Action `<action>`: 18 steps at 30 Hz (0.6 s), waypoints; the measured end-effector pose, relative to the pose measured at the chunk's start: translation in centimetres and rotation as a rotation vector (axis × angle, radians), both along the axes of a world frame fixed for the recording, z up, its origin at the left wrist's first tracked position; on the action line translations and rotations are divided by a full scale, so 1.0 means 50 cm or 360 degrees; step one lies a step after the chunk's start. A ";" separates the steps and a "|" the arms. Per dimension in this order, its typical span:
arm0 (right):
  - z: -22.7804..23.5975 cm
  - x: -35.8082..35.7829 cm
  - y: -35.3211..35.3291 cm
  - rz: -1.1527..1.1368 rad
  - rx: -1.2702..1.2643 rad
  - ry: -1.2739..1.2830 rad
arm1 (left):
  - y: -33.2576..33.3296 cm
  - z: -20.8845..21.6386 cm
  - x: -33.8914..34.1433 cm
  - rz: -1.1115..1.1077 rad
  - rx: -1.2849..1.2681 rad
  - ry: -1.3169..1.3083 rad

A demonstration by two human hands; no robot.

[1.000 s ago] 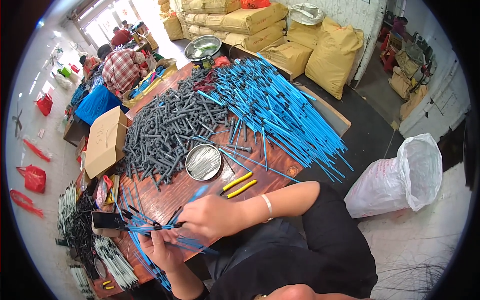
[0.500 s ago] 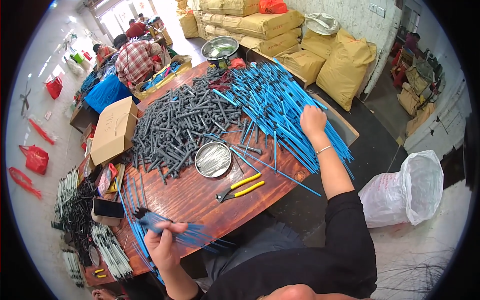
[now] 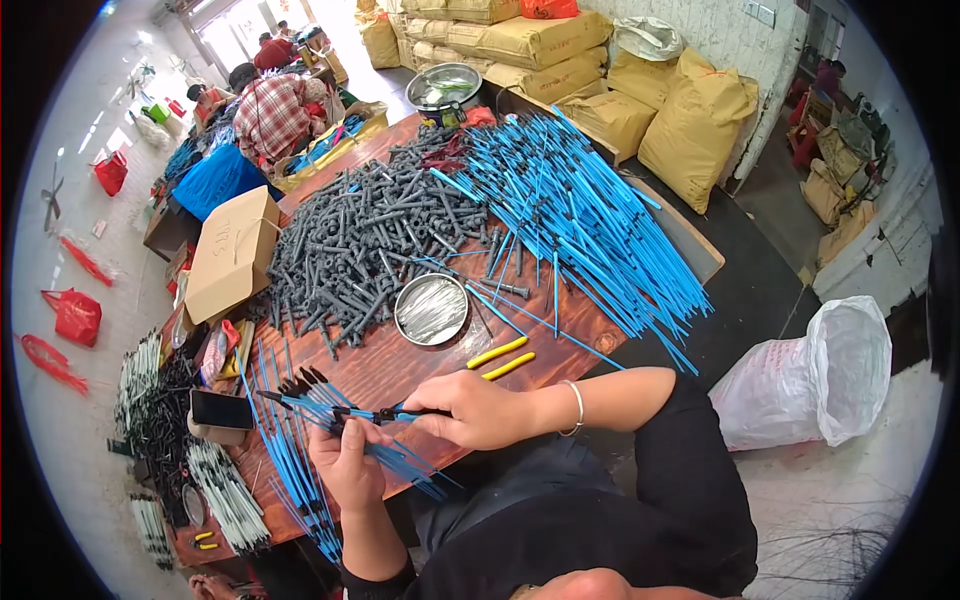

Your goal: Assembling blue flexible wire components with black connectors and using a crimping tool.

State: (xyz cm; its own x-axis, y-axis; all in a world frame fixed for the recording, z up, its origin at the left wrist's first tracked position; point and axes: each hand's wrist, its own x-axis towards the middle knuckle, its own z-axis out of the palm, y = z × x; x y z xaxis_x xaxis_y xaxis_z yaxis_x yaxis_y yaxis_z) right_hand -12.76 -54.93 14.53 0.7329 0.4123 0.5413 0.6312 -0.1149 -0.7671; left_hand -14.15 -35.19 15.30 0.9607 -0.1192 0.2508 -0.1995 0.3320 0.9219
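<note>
My left hand is closed round a loose bundle of thin blue rods with black ends, held over the table's near edge. My right hand is next to it, closed on a blue rod with black parts that reaches across the bundle. The far end of that rod mixes with the others. Just beyond my right hand lie pliers with yellow handles, their jaws hidden behind the hand. A big pile of the same blue rods covers the table's right side.
Dark grey tube-like plastic pieces are heaped mid-table, beside a round metal dish of thin silvery pins. To the left are an open cardboard box, a phone and white rod bundles. A white sack stands at right.
My right hand has come from the blue pile on the right to my left hand, bringing a blue rod. The left hand with its bundle has shifted slightly right.
</note>
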 end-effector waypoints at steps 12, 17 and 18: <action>-0.173 0.234 -0.341 -0.2086 -0.1601 -0.0229 | 0.053 -0.010 -0.008 -0.0271 -0.0510 0.0115; -0.202 0.291 -0.346 -0.2070 -0.1817 -0.0064 | 0.017 -0.004 -0.001 0.0201 -0.0137 0.0269; -0.196 0.305 -0.346 -0.2048 -0.1773 -0.0055 | 0.027 -0.020 0.012 0.0193 -0.0105 0.0246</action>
